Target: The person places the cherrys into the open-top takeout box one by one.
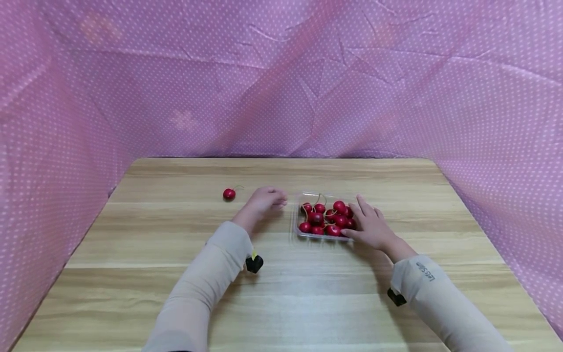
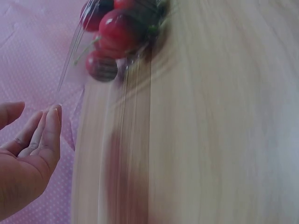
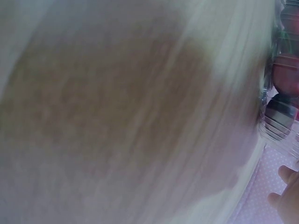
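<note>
A clear plastic box (image 1: 297, 230) filled with red cherries (image 1: 315, 218) stands on the table, right of the middle. My right hand (image 1: 374, 230) is at the box's right side, thumb and fingers spread along its edge. Left of the box hovers my left hand (image 1: 265, 200), with nothing in its loosely extended fingers. In the left wrist view, the left hand's fingers (image 2: 49, 135) are apart from the box wall. A single cherry with its stem (image 1: 229, 194) lies on the table beyond the left forearm.
The light wooden table (image 1: 281, 303) has rounded far corners. Pink dotted cloth (image 1: 281, 98) hangs behind it and along both sides. A small black device (image 1: 254, 264) sits under the left wrist, and another black device (image 1: 397, 297) under the right one.
</note>
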The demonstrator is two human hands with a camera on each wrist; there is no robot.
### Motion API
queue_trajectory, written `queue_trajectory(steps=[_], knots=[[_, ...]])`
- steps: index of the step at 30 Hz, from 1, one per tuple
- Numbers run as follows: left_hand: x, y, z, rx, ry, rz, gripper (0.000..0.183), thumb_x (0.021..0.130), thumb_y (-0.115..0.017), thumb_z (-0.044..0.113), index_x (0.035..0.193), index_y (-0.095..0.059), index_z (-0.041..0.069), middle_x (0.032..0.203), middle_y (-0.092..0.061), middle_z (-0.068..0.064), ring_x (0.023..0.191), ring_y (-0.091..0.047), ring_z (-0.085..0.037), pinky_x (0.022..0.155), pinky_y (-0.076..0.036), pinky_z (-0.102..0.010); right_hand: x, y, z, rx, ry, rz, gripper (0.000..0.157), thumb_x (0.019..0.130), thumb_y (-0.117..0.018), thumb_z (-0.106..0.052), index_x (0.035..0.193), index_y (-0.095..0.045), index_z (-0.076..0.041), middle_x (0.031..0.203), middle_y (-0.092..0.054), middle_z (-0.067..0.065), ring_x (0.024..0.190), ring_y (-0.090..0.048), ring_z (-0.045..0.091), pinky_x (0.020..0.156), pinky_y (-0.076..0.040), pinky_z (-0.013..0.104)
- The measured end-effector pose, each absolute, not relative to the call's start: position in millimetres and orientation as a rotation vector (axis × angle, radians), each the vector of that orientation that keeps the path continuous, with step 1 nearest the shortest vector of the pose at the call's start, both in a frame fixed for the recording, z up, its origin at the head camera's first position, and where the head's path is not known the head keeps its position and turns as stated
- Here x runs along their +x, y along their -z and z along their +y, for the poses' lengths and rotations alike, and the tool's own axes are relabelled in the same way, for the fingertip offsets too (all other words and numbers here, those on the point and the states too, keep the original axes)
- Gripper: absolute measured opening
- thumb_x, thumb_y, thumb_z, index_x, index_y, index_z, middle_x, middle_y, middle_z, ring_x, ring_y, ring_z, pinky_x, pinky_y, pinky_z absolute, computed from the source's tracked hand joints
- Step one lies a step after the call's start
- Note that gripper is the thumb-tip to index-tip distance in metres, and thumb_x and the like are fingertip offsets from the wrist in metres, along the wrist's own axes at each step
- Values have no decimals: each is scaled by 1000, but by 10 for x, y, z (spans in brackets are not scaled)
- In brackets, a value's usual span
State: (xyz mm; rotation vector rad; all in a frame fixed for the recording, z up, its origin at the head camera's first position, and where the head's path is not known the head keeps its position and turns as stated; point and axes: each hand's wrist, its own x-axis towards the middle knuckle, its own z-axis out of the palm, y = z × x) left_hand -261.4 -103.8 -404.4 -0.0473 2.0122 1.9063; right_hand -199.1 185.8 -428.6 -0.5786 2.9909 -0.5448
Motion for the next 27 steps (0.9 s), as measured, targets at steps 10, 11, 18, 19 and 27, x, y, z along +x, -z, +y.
queue_trajectory(steps=[10,11,18,19,27], knots=[[-2745,4020,-1317,-41,-1845,2072,30,88,-44,5,111,-45,-13,111,-48,-29,96,-52,-27,87,-42,-34,-2003,4313,1874,-583,551,3004,79,77,-53,-51,132,-28,0,139,-7,24,123,-15,39,97,-9,56],[-2765,4013,-1359,-35,-1832,2092,31,88,-44,6,112,-45,-13,112,-47,-29,96,-52,-27,88,-41,-34,-2006,4316,1874,-585,554,3005,79,77,-53,-51,132,-28,0,139,-7,24,123,-15,39,97,-9,56],[-2908,3975,-1638,-114,-1833,2163,34,87,-46,9,114,-46,-12,113,-48,-26,85,-56,-18,89,-40,-37,-1997,4327,1894,-581,554,2989,80,77,-53,-52,133,-26,-2,140,-4,22,124,-14,40,98,-6,55],[-2922,3969,-1673,-132,-1827,2178,35,87,-46,11,115,-46,-10,114,-49,-24,86,-57,-18,90,-39,-37,-1992,4327,1896,-580,558,2985,80,77,-54,-51,134,-26,-2,140,-4,22,124,-14,40,98,-5,55],[-3185,4175,-1993,-298,-1956,2168,42,86,-52,24,119,-47,-1,112,-53,-15,95,-55,-18,86,-42,-31,-1972,4315,1921,-585,578,2984,78,77,-55,-48,133,-27,-1,140,-6,22,124,-13,38,98,-5,55]])
